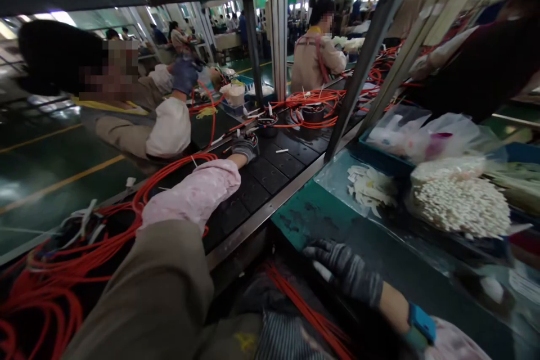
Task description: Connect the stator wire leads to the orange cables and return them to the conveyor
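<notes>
My left hand, in a grey glove, reaches out over a black slatted conveyor. Its fingers are closed around a small dark part with wires, largely covered by the glove. Orange-red cable runs beside this arm. My right hand, in a striped grey glove, lies on the near edge of a green bench top. Its fingers are stretched out, with a pale tip at the thumb side. Below it, orange-red cables hang close to my lap.
Dark metal posts rise beside the conveyor. More coiled orange cable lies farther along it. A bag of small white pieces and flat white pieces sit on the right bench. A co-worker works across the conveyor; others are beyond.
</notes>
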### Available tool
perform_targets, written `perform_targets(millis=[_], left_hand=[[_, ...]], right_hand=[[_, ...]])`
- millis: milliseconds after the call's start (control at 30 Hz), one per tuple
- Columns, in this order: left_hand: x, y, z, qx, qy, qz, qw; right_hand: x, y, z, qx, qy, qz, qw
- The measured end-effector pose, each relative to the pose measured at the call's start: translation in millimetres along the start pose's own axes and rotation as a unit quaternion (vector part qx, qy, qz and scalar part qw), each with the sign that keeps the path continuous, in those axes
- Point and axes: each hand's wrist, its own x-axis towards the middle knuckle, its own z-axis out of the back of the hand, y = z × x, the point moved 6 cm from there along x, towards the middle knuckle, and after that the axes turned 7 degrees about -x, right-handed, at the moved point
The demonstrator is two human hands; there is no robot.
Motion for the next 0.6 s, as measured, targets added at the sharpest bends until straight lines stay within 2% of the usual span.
perform_targets(millis=[133,267,333,433,500,600], left_hand=[[-24,-9,-4.6,0.039,-0.007,-0.002,0.999],[-52,-34,-18.0,0.053,0.007,-0.042,0.998],[-62,-50,-21.9,0.051,0.016,-0.066,0.996],[-73,-67,-21.1,0.048,0.026,-0.107,0.993],[-81,-68,-18.2,0.051,0.027,-0.141,0.988],[-99,-56,-14.8,0.055,0.008,-0.201,0.978]], right_hand=[[2,-1,8,-0.024,-0.018,0.019,0.999],[28,-14,26,-0.047,-0.035,0.022,0.998],[53,-23,36,-0.065,-0.043,0.003,0.997],[103,-35,44,-0.15,-0.035,-0.055,0.987],[140,-36,42,-0.189,-0.027,-0.074,0.979],[190,-26,30,-0.213,-0.01,-0.064,0.975]])
